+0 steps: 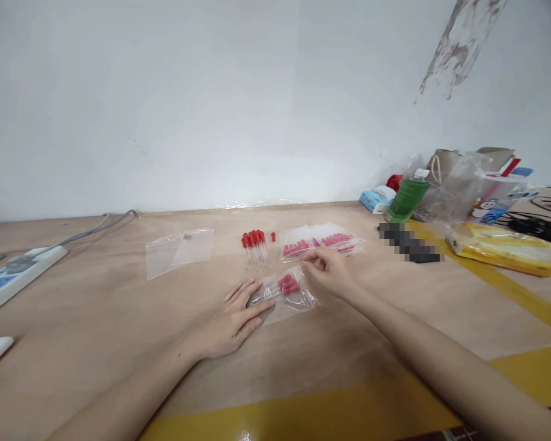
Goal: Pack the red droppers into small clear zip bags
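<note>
A clear zip-lock bag [284, 309] lies on the table in front of me, with several red-bulbed droppers [288, 284] inside. My left hand [234, 318] rests flat at the bag's left side, fingers spread over its edge. At the bag's upper right corner, by the end of the zip strip, the thumb and fingers of my right hand [327, 267] are pinched together. Just beyond the bag, several loose droppers [256, 240] with red bulbs and clear tubes lie side by side. A single dropper [273, 236] lies apart to their right.
Filled bags of droppers [335, 239] are stacked behind my right hand. Flat bags [179, 252] lie at the left, near a power strip [22, 275]. On the right are a green bottle [408, 196], a blurred dark object [409, 243] and a yellow packet [507, 248]. A wall closes the back.
</note>
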`<state>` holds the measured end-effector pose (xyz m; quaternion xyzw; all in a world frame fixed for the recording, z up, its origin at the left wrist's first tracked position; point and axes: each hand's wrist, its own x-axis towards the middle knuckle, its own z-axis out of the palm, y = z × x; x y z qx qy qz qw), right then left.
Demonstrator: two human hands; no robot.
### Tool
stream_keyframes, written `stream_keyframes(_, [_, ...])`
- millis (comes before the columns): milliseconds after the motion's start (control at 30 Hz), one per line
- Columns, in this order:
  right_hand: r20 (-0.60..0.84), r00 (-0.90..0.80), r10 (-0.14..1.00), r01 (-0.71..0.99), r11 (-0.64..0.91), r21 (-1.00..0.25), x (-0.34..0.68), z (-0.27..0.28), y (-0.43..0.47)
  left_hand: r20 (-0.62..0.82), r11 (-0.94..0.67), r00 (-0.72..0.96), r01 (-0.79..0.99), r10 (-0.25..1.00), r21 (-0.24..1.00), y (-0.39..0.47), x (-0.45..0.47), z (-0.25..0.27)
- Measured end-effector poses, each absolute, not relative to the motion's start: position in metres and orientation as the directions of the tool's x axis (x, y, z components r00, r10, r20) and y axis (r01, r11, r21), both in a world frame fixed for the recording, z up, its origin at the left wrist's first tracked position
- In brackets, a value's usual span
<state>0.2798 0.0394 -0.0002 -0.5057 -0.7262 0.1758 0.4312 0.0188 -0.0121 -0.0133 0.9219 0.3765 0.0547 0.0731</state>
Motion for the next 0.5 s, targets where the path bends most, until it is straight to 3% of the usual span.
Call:
stream_keyframes(100, [0.389,-0.221,0.894,0.728,0.417,-0.544,0.254,0.011,0.062,0.047,-0.725,0.730,0.666,0.682,0.176,-0.012,0.019,-0.012])
stream_keyframes(167, [0.285,-0.184,0.941,0.821,0.307,-0.481,0.235,0.014,0.083,0.062,-0.737,0.739,0.654,0.671,0.172,-0.011,0.019,-0.011])
stream_keyframes(367, [0.125,-0.022,0.992,0.880,0.079,-0.468,0.196,0.002,0.126,0.095,-0.803,0.798,0.587,0.595,0.098,-0.013,0.021,-0.005])
stream_keyframes(500, [0.079,0.020,0.997,0.867,0.022,-0.498,0.185,0.001,0.130,0.075,-0.851,0.849,0.514,0.522,0.103,-0.013,0.022,-0.004])
